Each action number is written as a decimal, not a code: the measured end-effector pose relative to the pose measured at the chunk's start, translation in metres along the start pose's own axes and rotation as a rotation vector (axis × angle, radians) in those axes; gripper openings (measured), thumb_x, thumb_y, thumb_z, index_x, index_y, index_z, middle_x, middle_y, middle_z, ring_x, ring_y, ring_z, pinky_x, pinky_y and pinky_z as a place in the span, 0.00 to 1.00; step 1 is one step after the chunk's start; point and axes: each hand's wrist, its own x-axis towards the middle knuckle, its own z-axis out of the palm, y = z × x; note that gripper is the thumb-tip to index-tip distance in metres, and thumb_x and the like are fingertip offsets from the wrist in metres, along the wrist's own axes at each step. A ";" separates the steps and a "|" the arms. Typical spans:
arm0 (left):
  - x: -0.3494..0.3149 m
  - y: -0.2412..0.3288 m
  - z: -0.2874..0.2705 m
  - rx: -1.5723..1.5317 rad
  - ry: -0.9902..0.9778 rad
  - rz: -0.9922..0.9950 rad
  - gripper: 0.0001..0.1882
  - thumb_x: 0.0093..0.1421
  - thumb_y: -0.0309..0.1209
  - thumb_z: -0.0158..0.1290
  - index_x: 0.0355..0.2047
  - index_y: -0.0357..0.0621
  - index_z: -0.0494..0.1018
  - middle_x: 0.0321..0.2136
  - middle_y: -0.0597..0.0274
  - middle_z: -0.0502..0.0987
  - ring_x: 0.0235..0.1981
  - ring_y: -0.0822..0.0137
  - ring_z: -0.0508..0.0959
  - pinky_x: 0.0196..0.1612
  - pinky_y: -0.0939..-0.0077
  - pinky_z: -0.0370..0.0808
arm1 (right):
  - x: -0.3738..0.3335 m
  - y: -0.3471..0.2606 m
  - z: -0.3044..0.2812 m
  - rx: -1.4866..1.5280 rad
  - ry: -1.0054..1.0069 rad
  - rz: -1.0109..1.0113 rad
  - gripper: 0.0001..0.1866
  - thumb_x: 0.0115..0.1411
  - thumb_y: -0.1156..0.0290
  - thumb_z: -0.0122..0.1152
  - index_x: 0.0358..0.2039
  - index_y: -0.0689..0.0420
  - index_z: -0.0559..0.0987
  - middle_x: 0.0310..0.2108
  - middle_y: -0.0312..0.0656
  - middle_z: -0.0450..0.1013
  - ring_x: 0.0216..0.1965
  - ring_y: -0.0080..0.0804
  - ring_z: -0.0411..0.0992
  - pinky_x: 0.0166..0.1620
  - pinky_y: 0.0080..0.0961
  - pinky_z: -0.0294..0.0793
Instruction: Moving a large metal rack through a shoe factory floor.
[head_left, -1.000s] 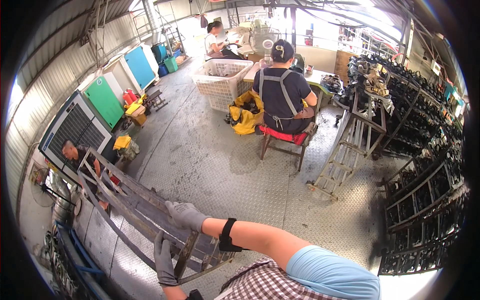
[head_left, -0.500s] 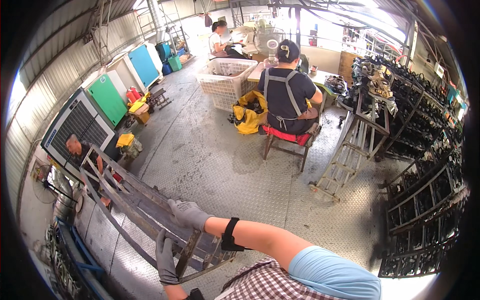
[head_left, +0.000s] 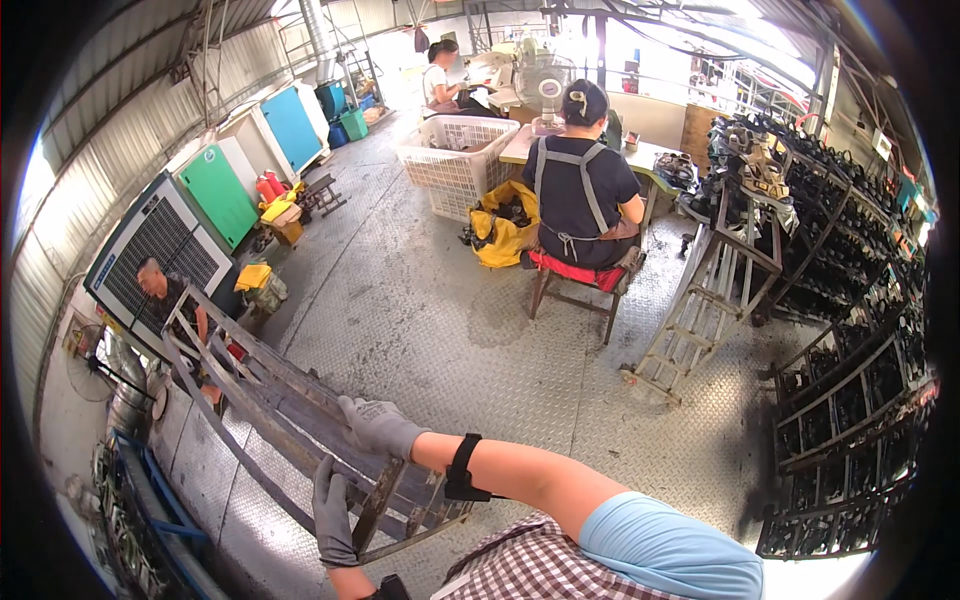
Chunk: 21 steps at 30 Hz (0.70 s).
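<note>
"Starting with the largest?"

"Patterned metal floor point(head_left: 450, 330), grey and stained. Then a long metal rack point(head_left: 288, 396), slanting from the lower middle toward the left, near a co-worker point(head_left: 165, 285) low down by its far end."

"Looking how?"

"Dull grey-brown, worn and scuffed. Open and ladder-like, with long rails point(head_left: 252, 404), bowed-looking through the fisheye, and darker grey flat faces between. Toward the near end, a slanting bar point(head_left: 377, 500)."

"And the hands?"

"Both in grey gloves. Right hand point(head_left: 382, 428): curled over the upper rail, grasping the rack. Left hand point(head_left: 333, 510): against the lower rail, touching; cannot tell how tightly closed."

"Smallest?"

"A black band point(head_left: 462, 468), around the right forearm."
</note>
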 end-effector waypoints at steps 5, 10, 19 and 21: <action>-0.004 0.004 0.003 -0.025 0.003 -0.023 0.23 0.67 0.33 0.46 0.62 0.47 0.64 0.36 0.67 0.70 0.35 0.73 0.75 0.40 0.75 0.75 | -0.004 -0.003 -0.003 0.004 0.035 -0.006 0.21 0.61 0.72 0.47 0.53 0.68 0.65 0.47 0.59 0.73 0.49 0.54 0.73 0.50 0.42 0.73; -0.007 0.013 0.006 -0.009 0.000 -0.020 0.23 0.67 0.34 0.46 0.62 0.47 0.64 0.41 0.67 0.70 0.39 0.71 0.76 0.42 0.73 0.76 | -0.008 -0.007 -0.008 0.020 0.054 -0.004 0.20 0.61 0.69 0.48 0.52 0.67 0.66 0.46 0.58 0.73 0.49 0.53 0.74 0.50 0.42 0.73; -0.013 0.021 0.013 -0.047 0.010 -0.023 0.25 0.66 0.32 0.47 0.62 0.39 0.64 0.43 0.64 0.73 0.37 0.75 0.71 0.40 0.80 0.69 | -0.005 -0.003 -0.003 0.001 0.053 -0.015 0.25 0.62 0.61 0.51 0.54 0.66 0.64 0.46 0.58 0.73 0.47 0.54 0.74 0.49 0.43 0.73; -0.010 0.017 0.013 -0.038 0.028 0.000 0.25 0.66 0.33 0.47 0.62 0.39 0.64 0.43 0.65 0.73 0.36 0.75 0.71 0.40 0.80 0.69 | -0.005 -0.003 -0.002 -0.001 0.087 -0.023 0.22 0.61 0.64 0.50 0.51 0.67 0.67 0.44 0.58 0.75 0.47 0.53 0.75 0.47 0.43 0.74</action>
